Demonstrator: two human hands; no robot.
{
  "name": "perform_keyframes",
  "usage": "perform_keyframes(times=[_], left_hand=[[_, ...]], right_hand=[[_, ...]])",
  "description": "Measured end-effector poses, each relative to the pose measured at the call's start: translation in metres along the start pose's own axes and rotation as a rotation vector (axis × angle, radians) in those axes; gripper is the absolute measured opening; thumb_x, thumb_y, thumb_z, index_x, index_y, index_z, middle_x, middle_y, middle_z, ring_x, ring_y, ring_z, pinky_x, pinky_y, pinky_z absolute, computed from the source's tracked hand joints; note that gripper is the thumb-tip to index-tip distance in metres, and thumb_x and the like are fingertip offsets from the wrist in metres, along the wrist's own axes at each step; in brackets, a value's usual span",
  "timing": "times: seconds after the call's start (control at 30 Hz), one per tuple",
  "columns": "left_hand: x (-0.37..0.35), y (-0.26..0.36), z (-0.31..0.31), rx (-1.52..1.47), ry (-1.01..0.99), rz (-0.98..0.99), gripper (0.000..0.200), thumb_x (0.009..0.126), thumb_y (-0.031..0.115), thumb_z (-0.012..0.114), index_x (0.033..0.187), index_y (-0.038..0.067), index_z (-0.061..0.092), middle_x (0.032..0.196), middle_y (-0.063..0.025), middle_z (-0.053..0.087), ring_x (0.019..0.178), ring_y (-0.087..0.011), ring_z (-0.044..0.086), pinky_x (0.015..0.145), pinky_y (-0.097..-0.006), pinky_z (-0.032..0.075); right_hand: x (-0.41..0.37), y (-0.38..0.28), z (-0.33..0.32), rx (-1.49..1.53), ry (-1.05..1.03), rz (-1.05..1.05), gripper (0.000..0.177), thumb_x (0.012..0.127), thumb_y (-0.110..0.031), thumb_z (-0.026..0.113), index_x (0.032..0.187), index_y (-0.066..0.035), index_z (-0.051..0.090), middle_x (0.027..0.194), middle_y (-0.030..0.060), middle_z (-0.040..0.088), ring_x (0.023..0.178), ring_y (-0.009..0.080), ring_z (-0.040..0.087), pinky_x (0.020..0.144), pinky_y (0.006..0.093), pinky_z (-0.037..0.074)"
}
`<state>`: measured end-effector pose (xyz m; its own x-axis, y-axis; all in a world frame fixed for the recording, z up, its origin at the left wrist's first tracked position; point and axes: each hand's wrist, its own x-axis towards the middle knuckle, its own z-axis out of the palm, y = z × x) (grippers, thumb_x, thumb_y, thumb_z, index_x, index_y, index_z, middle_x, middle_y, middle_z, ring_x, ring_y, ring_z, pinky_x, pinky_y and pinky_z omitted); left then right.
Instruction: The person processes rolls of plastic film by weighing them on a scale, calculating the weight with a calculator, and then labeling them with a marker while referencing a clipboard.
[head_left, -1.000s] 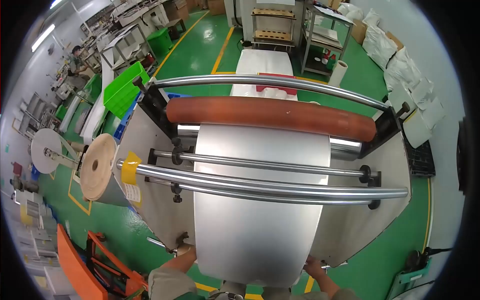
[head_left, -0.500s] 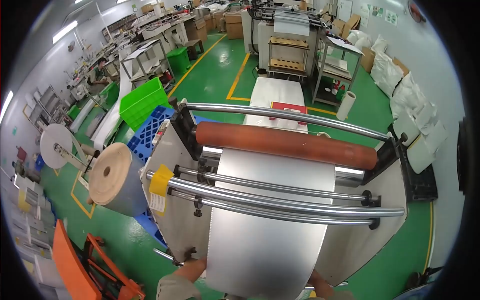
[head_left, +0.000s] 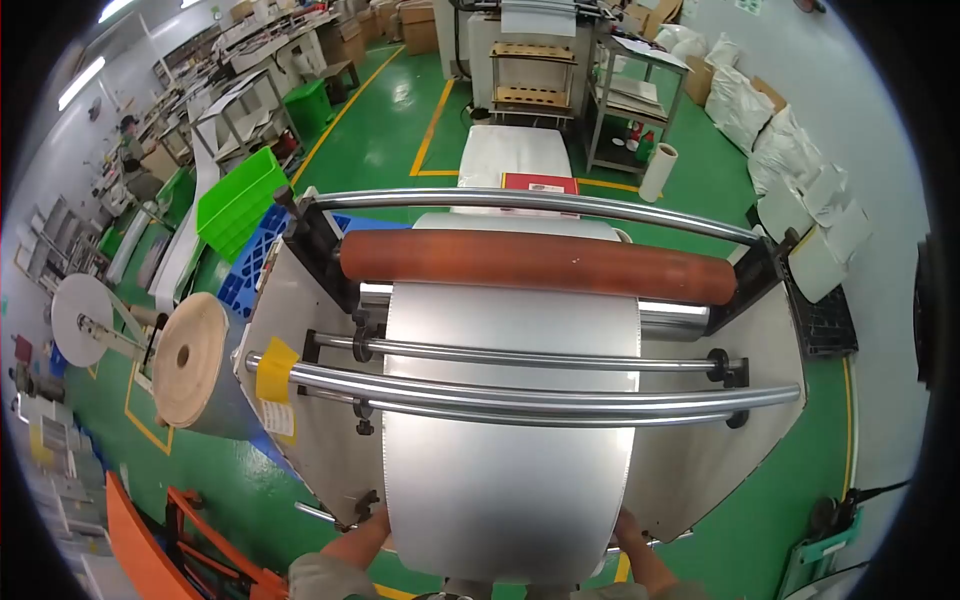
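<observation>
Currently your L hand (head_left: 376, 524) is at the L edge of the silvery sheet (head_left: 508, 490), low down near the bottom of the machine, & your R hand (head_left: 627, 528) is at the opp. edge, approx. level w/ it. Fingers on both are mostly hidden by the sheet & frame, so can't tell if either is open, closed or gripping.

The sheet hangs down the middle of the machine betw. its two side panels, its lower end curving toward you. Its upper part goes under the red-brown roller (head_left: 540, 265); the thick steel bar (head_left: 520, 393) & the thin steel bar (head_left: 520, 353) cross in front of it. The top bar (head_left: 540, 201) spans the frame just past the roller. Yellow tape (head_left: 277, 370) is wrapped round the thick bar's L end, w/ a white label (head_left: 278, 418) just below.

On your L, outside the frame, is the big roll (head_left: 187, 362), nr. the blue pallet (head_left: 240, 285) & the tilted green crate (head_left: 240, 203). Past the machine: a red box (head_left: 538, 183) on a white-wrapped stack (head_left: 513, 152), w/ an upright white roll (head_left: 658, 172) to the R.
</observation>
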<state>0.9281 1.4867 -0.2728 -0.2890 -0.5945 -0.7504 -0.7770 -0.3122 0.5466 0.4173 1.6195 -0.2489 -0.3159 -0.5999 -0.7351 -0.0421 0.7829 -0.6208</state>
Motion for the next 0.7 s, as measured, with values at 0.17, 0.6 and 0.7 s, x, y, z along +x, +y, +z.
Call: perform_keyframes(times=[0.17,0.6,0.7], left_hand=[[0.001,-0.008,0.007,-0.002,-0.003,0.028,0.054,0.091,0.043,0.042,0.127,0.002,0.048,0.125,-0.0139,0.054,0.113,-0.0274,0.053,0.09,-0.0394,0.043],[0.053,0.037,0.013,-0.001,-0.105,0.052,0.059,0.091,0.047,0.039,0.126,0.001,0.049,0.125,-0.0131,0.054,0.114,-0.0272,0.052,0.091,-0.0399,0.042],[0.05,0.029,0.016,-0.029,-0.104,0.042,0.06,0.091,0.048,0.038,0.126,0.0,0.049,0.125,-0.0129,0.054,0.114,-0.0272,0.052,0.091,-0.04,0.042]], right_hand=[[0.063,0.011,0.036,0.119,-0.203,-0.072,0.035,0.085,-0.025,0.052,0.108,0.0,0.059,0.099,0.0115,0.062,0.091,0.0203,0.058,0.082,0.0337,0.046],[0.041,-0.005,0.018,0.119,-0.093,0.022,0.034,0.082,-0.011,0.058,0.114,-0.001,0.055,0.105,0.0122,0.061,0.104,0.0223,0.055,0.088,0.0339,0.044],[0.04,-0.001,0.027,0.026,-0.124,-0.067,0.035,0.081,-0.01,0.058,0.115,-0.001,0.054,0.107,0.0124,0.06,0.106,0.0223,0.055,0.089,0.0344,0.044]])
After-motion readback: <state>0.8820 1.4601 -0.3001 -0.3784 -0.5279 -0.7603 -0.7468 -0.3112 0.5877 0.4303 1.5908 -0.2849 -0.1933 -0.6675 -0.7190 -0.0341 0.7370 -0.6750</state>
